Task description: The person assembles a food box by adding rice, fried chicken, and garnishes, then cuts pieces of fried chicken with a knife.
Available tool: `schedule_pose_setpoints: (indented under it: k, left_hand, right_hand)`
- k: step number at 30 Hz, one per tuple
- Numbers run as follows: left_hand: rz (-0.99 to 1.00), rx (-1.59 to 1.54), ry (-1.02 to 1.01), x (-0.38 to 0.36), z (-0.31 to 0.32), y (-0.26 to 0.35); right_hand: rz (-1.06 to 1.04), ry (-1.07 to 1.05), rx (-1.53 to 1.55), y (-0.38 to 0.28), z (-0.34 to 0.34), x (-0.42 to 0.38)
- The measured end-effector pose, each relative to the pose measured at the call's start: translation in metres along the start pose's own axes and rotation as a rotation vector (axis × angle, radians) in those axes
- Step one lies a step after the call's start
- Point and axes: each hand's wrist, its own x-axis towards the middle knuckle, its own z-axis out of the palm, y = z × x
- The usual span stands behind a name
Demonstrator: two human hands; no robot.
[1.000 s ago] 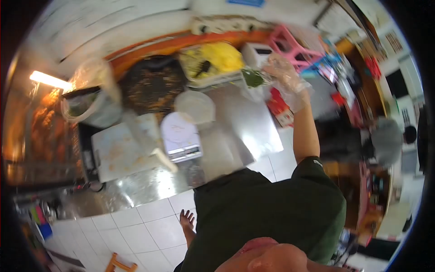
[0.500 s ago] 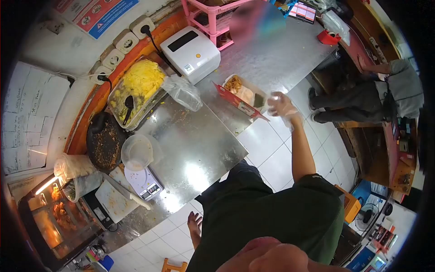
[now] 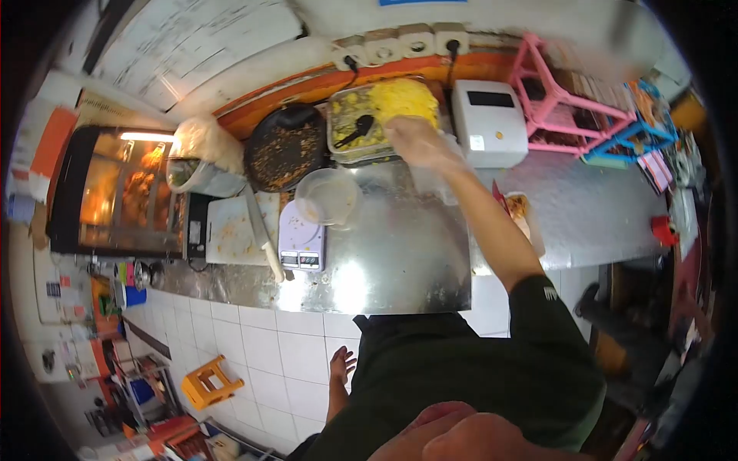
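Note:
My right hand (image 3: 415, 140), in a clear plastic glove, reaches over the near right part of a clear tray (image 3: 365, 157). Motion blur hides its fingers against the yellow food (image 3: 403, 100) heaped there, which looks like scrambled egg. A black spoon (image 3: 355, 132) lies in the left part of that tray. Under my right forearm a crumpled plastic bag (image 3: 437, 180) rests by the tray. Beyond the forearm an open food box (image 3: 530, 227) with a red flap holds food, partly hidden. My left hand (image 3: 342, 364) hangs low beside my body, empty, with its fingers apart.
Left of the tray are a black pan (image 3: 288, 146) with brown crumbs, a tub (image 3: 329, 197) on a lilac scale (image 3: 301, 242), and a knife (image 3: 261, 230) on a cutting board (image 3: 231, 230). A white printer-like machine (image 3: 492, 127) and a pink rack (image 3: 569, 104) stand right. Another person (image 3: 638, 346) stands behind.
My right hand has moved from beside the food box to the tray of yellow food. The view has turned left, and my left hand still hangs down.

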Motion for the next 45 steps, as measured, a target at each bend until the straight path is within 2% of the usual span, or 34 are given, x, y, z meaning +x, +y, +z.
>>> schedule_pose_setpoints:
  k: [2,3,5,6,8,9,11,12,15,17,20,21,22,24,26,29,32,33,34,35,36,38,39,41,42,43,45]
  left_hand:
    - [-0.041,-0.217,0.027,-0.004,0.004,-0.027]
    - [-0.068,-0.349,-0.012,0.014,-0.002,-0.063]
    - [-0.129,-0.574,-0.054,0.028,-0.005,-0.116]
    - [-0.161,-0.631,-0.043,0.023,-0.001,-0.129]
    - [-0.201,-0.687,0.0,0.013,0.007,-0.137]
    - [-0.221,-0.705,0.021,0.009,0.007,-0.138]
    - [-0.234,-0.712,0.047,0.01,0.002,-0.133]
    - [-0.245,-0.714,0.052,0.012,-0.002,-0.131]
    - [-0.252,-0.692,0.048,0.022,-0.019,-0.127]
    - [-0.253,-0.667,0.036,0.033,-0.034,-0.12]
    - [-0.234,-0.63,0.017,0.059,-0.064,-0.106]
    - [-0.218,-0.603,0.018,0.065,-0.077,-0.098]
    - [-0.195,-0.568,0.027,0.072,-0.093,-0.089]
    - [-0.146,-0.507,0.06,0.09,-0.125,-0.064]
    - [-0.092,-0.482,0.091,0.102,-0.155,-0.031]
    - [-0.038,-0.523,0.112,0.121,-0.189,0.001]
    - [-0.067,-0.455,0.108,0.135,-0.205,0.015]
    - [-0.094,-0.447,0.048,0.146,-0.21,0.009]
    - [-0.112,-0.428,-0.052,0.157,-0.218,-0.002]
    - [-0.163,-0.471,-0.071,0.172,-0.217,-0.02]
    - [-0.213,-0.515,-0.094,0.184,-0.215,-0.031]
    - [-0.93,-0.841,-0.581,0.207,-0.231,-0.032]
    - [-0.629,-0.737,-0.348,0.207,-0.226,-0.033]
    - [-0.353,-0.625,-0.15,0.206,-0.224,-0.03]
    - [-0.252,-0.593,-0.085,0.208,-0.228,-0.028]
    - [-0.178,-0.565,-0.031,0.209,-0.23,-0.024]
    - [-0.144,-0.476,-0.03,0.205,-0.238,-0.007]
  right_hand:
    - [0.087,-0.262,-0.147,0.017,0.055,0.053]
    - [0.064,-0.266,-0.15,0.009,0.075,0.066]
    - [0.31,-0.365,-0.373,-0.005,0.104,0.094]
    - [0.291,-0.353,-0.376,0.009,0.125,0.105]
    - [0.424,-0.364,-0.343,0.049,0.17,0.134]
    - [0.417,-0.349,-0.338,0.054,0.178,0.145]
    - [0.501,-0.52,-0.564,0.065,0.19,0.151]
    - [0.513,-0.517,-0.564,0.065,0.187,0.148]
    - [0.532,-0.466,-0.531,0.035,0.15,0.133]
    - [0.814,-0.373,-0.441,0.007,0.131,0.133]
    - [0.842,-0.271,-0.496,-0.001,0.136,0.137]
    - [0.85,-0.254,-0.506,0.027,0.154,0.146]
    - [0.852,-0.077,-0.513,0.078,0.185,0.16]
    - [0.849,0.124,-0.527,0.089,0.194,0.172]
    - [0.905,0.122,-0.285,0.04,0.173,0.163]
    - [0.905,0.146,-0.381,-0.004,0.166,0.16]
    - [0.826,0.149,-0.506,0.026,0.176,0.163]
    - [0.856,0.149,-0.507,0.037,0.185,0.158]
    - [0.824,0.278,-0.495,0.047,0.194,0.154]
    - [0.785,0.408,-0.491,0.052,0.2,0.149]
    - [0.81,0.413,-0.503,0.036,0.199,0.143]
    - [0.995,0.488,-0.401,-0.03,0.19,0.136]
    - [1.059,0.501,-0.428,-0.021,0.192,0.139]
    - [1.053,0.578,-0.516,0.001,0.201,0.139]
    - [1.044,0.643,-0.602,0.008,0.204,0.141]
    - [1.136,0.641,-0.55,0.002,0.204,0.144]
    - [1.135,0.659,-0.423,-0.035,0.196,0.146]
